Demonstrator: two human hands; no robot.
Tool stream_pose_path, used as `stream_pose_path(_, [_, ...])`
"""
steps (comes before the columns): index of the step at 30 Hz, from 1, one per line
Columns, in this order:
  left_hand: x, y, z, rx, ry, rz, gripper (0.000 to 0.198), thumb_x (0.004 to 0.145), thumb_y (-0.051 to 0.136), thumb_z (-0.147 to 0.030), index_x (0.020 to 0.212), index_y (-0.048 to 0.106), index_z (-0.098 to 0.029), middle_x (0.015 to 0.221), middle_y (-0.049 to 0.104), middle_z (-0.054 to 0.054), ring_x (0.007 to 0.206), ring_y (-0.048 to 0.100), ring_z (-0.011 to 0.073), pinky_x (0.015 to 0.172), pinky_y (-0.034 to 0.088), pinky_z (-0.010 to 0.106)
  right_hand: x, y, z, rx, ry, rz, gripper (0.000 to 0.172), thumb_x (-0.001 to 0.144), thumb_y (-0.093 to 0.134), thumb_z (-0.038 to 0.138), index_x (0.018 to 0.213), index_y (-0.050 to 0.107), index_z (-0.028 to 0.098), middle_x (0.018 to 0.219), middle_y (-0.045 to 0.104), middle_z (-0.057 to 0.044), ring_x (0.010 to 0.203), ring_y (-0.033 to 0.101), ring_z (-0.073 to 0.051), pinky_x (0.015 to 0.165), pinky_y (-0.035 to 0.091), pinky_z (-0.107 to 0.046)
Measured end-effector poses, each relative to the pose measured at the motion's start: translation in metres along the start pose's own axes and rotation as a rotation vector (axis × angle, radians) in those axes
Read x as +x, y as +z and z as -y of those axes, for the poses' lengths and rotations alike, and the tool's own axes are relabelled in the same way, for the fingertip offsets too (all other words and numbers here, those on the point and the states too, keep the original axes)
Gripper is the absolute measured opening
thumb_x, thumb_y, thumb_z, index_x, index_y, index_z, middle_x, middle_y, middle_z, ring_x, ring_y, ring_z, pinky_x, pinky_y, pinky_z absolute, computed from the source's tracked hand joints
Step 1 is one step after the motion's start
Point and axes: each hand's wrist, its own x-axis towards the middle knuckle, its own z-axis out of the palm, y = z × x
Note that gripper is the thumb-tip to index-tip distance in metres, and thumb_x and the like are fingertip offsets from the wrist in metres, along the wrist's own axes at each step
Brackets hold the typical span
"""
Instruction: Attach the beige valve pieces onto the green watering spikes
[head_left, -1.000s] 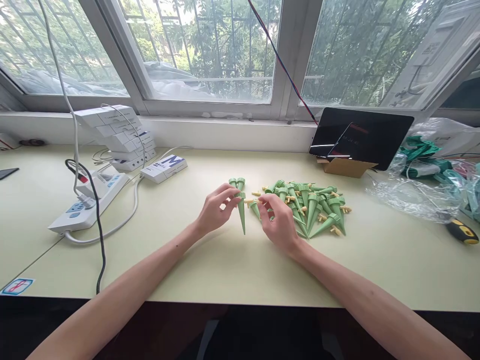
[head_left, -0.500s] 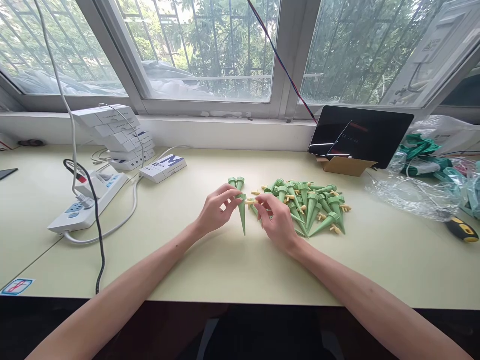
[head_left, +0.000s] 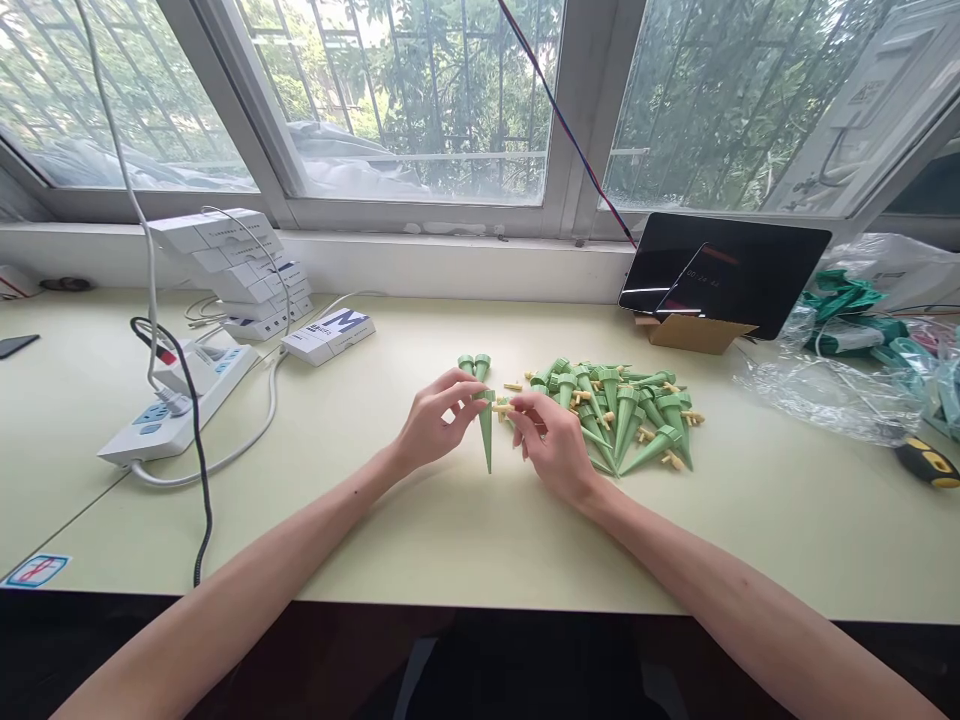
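My left hand (head_left: 442,418) is closed on a green plastic watering spike (head_left: 487,440), which hangs point down between thumb and fingers. My right hand (head_left: 553,440) pinches a small yellow valve (head_left: 502,407) whose end is at the spike's upper side; whether it sits inside the spike I cannot tell. Two more green spikes (head_left: 474,366) lie just beyond my left fingers, partly hidden by them. To the right of my right hand is a heap of green spikes (head_left: 626,410), several with yellow valves (head_left: 673,459) among them.
On the left are a white power strip (head_left: 176,410) with cables, stacked white boxes (head_left: 240,265) and a single box (head_left: 328,337). At the back right a black tablet (head_left: 720,270) leans on a cardboard stand (head_left: 701,333). Clear plastic wrapping (head_left: 832,395) and a yellow-black tool handle (head_left: 928,462) lie far right.
Both hands keep almost the same place and hold on the spike and valve. The right fingers have shifted very slightly on the valve; the view has moved a little.
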Motion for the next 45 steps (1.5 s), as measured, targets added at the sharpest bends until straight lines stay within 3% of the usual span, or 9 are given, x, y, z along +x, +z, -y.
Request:
stream_pose_path(15, [0.0008, -0.0004, -0.0003, 0.014, 0.045, 0.011, 0.015, 0.094, 0.058, -0.018, 0.105, 0.069, -0.02, 0.092, 0.063, 0.006, 0.07, 0.06, 0.0101, 0.053, 0.054, 0.021, 0.0006, -0.0037, 0.0017, -0.068, -0.006, 0.034, 0.027, 0.1, 0.048, 0.039, 0.085, 0.06, 0.019, 0.064, 0.057, 0.001, 0.05, 0.054, -0.011, 0.052, 0.045, -0.024])
stream_pose_path(18, [0.0009, -0.0005, -0.0001, 0.02, 0.046, 0.014, 0.015, 0.094, 0.058, -0.019, 0.105, 0.069, -0.02, 0.092, 0.063, 0.006, 0.07, 0.06, 0.01, 0.053, 0.055, 0.021, 0.0006, -0.0037, 0.0018, -0.056, -0.011, 0.033, 0.027, 0.1, 0.048, 0.038, 0.086, 0.061, 0.019, 0.067, 0.058, 0.001, 0.048, 0.053, -0.01, 0.052, 0.046, -0.024])
stream_pose_path(24, [0.0009, -0.0011, 0.0008, 0.017, 0.048, -0.001, 0.016, 0.093, 0.059, -0.016, 0.105, 0.069, -0.02, 0.092, 0.062, 0.005, 0.069, 0.059, 0.01, 0.053, 0.054, 0.021, -0.0002, 0.0, 0.0005, 0.047, 0.001, 0.037, 0.021, 0.097, 0.054, 0.036, 0.106, 0.06, 0.018, 0.086, 0.062, -0.003, 0.055, 0.059, -0.01, 0.051, 0.051, -0.024])
stream_pose_path(34, [-0.0001, 0.0005, 0.0004, 0.017, 0.034, -0.001, 0.016, 0.095, 0.057, -0.022, 0.104, 0.07, -0.02, 0.092, 0.063, 0.006, 0.066, 0.059, 0.0093, 0.052, 0.055, 0.021, 0.0008, -0.0026, 0.0019, 0.003, 0.025, 0.084, 0.022, 0.099, 0.049, 0.038, 0.093, 0.058, 0.019, 0.068, 0.056, 0.002, 0.047, 0.053, -0.009, 0.051, 0.048, -0.024])
stream_pose_path(45, [0.0, 0.0, 0.0003, 0.025, 0.052, 0.015, 0.016, 0.094, 0.058, -0.019, 0.104, 0.07, -0.02, 0.091, 0.062, 0.005, 0.066, 0.059, 0.009, 0.052, 0.054, 0.021, 0.0016, -0.0054, 0.002, -0.068, 0.0, 0.078, 0.031, 0.101, 0.048, 0.041, 0.085, 0.065, 0.02, 0.073, 0.055, 0.0, 0.051, 0.054, -0.01, 0.056, 0.05, -0.026])
